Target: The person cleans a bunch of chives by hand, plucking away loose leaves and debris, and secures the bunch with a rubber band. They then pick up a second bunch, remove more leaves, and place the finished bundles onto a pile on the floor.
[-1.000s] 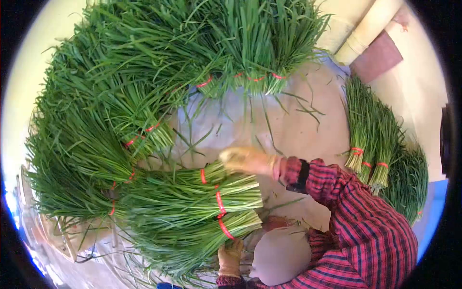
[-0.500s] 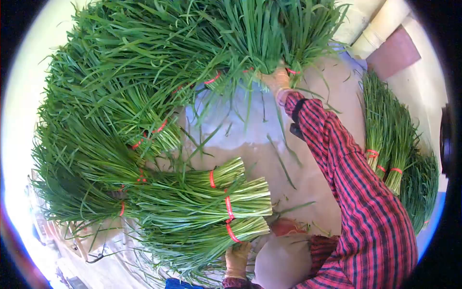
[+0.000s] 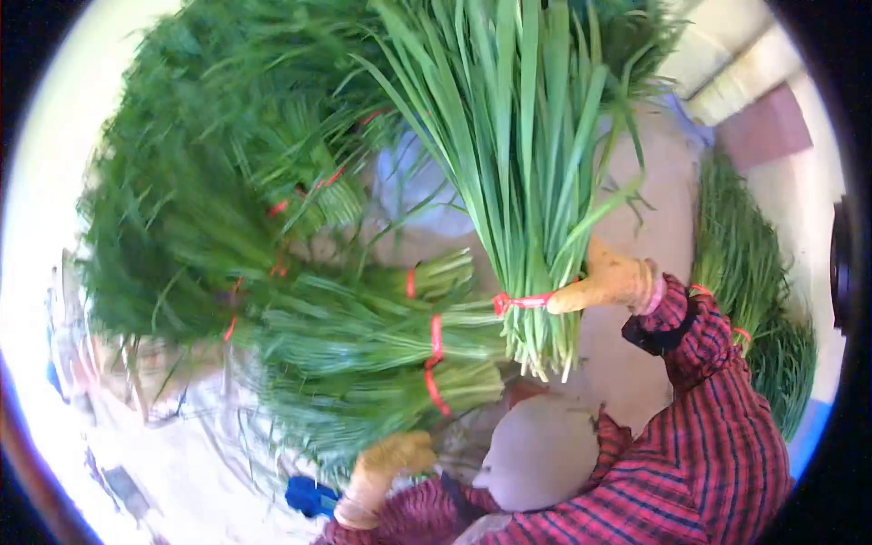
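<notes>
My gloved right hand [image 3: 604, 282] is closed round a bunch of garlic chives [image 3: 536, 182] at its red band. The bunch stands upright in front of me, long flat leaves up and pale cut ends down. Lower left, my gloved left hand [image 3: 395, 459] is beside the lowest of several banded chive bunches [image 3: 363, 327]. Its fingers are blurred but look loosely extended, with nothing visible in them. The stacked bunches lie with cut ends to the right, partly behind the held bunch.
A large heap of chives [image 3: 218, 136] covers the left and back. More banded bunches [image 3: 754, 263] lie at the right. Brown sheeting [image 3: 627, 363] and a bluish plastic patch [image 3: 413, 177] lie between them. A beige rounded shape [image 3: 540, 454] is close below, with a blue object [image 3: 311, 497] at lower left.
My right hand has drawn back from the far heap toward me, bringing a chive bunch with it. My left hand has shifted left, away from the lowest bunch's band.
</notes>
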`<state>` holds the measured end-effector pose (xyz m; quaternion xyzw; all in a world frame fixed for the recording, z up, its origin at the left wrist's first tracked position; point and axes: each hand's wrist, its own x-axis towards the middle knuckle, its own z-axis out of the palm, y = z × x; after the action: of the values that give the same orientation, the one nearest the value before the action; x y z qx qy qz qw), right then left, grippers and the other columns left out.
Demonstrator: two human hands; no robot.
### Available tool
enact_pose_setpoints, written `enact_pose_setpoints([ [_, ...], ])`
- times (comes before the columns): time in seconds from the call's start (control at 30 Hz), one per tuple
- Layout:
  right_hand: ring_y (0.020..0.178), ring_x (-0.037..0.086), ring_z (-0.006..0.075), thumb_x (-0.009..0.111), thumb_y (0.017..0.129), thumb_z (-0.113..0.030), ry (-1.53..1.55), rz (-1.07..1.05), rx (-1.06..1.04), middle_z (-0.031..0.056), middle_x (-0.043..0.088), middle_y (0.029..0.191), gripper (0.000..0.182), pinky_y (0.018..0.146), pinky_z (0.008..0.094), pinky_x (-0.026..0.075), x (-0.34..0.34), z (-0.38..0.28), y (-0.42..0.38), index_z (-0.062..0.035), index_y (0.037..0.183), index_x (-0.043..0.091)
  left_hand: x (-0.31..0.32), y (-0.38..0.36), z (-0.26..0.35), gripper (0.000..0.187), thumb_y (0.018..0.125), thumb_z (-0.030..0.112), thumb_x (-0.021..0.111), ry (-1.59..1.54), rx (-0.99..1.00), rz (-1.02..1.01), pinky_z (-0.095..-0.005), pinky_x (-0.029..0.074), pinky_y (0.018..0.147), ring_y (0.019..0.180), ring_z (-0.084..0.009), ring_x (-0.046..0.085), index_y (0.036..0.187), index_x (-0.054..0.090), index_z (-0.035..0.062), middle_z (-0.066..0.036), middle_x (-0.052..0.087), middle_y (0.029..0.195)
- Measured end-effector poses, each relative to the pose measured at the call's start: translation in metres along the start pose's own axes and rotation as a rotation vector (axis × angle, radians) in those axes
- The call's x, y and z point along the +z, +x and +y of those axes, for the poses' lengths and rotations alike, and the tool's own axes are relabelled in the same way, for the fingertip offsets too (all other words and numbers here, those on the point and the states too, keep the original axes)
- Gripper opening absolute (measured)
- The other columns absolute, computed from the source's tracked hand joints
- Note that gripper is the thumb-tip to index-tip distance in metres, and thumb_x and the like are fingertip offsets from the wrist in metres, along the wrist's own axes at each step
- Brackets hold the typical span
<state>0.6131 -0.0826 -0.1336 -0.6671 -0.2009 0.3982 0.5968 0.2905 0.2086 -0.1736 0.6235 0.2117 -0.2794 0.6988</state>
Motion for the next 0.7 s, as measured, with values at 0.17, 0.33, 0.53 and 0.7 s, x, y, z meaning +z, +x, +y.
enact_pose_setpoints([
  [0.17, 0.108, 0.060, 0.0220, 0.082, 0.071, -0.043, -0.388, -0.369, -0.167, 0.0114, 0.065, 0.116, 0.079, 0.096, 0.0357, 0.045, 0.053, -0.045, 0.039, -0.0035, 0.132, 0.049, 0.026, 0.016, 0.110, 0.099, 0.075, 0.036, 0.080, -0.241, 0.552, 0.295, -0.0384, 0.038, 0.103, 0.129, -0.0277, 0.045, 0.149, 0.023, 0.0017, -0.018, 0.047, 0.140],
  [0.33, 0.099, 0.065, 0.0308, 0.075, 0.074, -0.054, -0.571, -0.590, -0.154, 0.0186, 0.067, 0.109, 0.075, 0.086, 0.0393, 0.051, 0.107, -0.076, 0.067, -0.0034, 0.126, 0.054, 0.014, 0.034, 0.086, 0.048, 0.095, 0.032, 0.053, -0.784, 0.623, 0.508, -0.0461, 0.038, 0.103, 0.120, -0.0270, 0.049, 0.132, 0.048, 0.0022, -0.014, 0.050, 0.133],
  [0.53, 0.093, 0.067, 0.0276, 0.064, 0.087, -0.041, -0.562, -0.127, -0.267, 0.0128, 0.070, 0.098, 0.041, 0.081, 0.0371, 0.053, 0.059, 0.024, 0.065, -0.0086, 0.112, 0.064, 0.026, 0.035, -0.027, 0.061, 0.088, 0.047, 0.059, -1.318, 0.180, 0.708, -0.0551, 0.042, 0.097, 0.123, -0.0322, 0.041, 0.136, 0.044, 0.0133, -0.011, 0.042, 0.140],
  [0.7, 0.093, 0.062, 0.0158, 0.075, 0.082, -0.023, -0.124, 0.669, -0.087, 0.0071, 0.067, 0.101, 0.042, 0.086, 0.0320, 0.051, -0.146, 0.220, 0.096, -0.0019, 0.115, 0.061, 0.019, 0.037, -0.049, 0.066, 0.086, 0.050, 0.061, -1.307, 0.173, 0.735, -0.0547, 0.042, 0.098, 0.125, -0.0335, 0.044, 0.138, 0.044, 0.0138, -0.011, 0.043, 0.142],
])
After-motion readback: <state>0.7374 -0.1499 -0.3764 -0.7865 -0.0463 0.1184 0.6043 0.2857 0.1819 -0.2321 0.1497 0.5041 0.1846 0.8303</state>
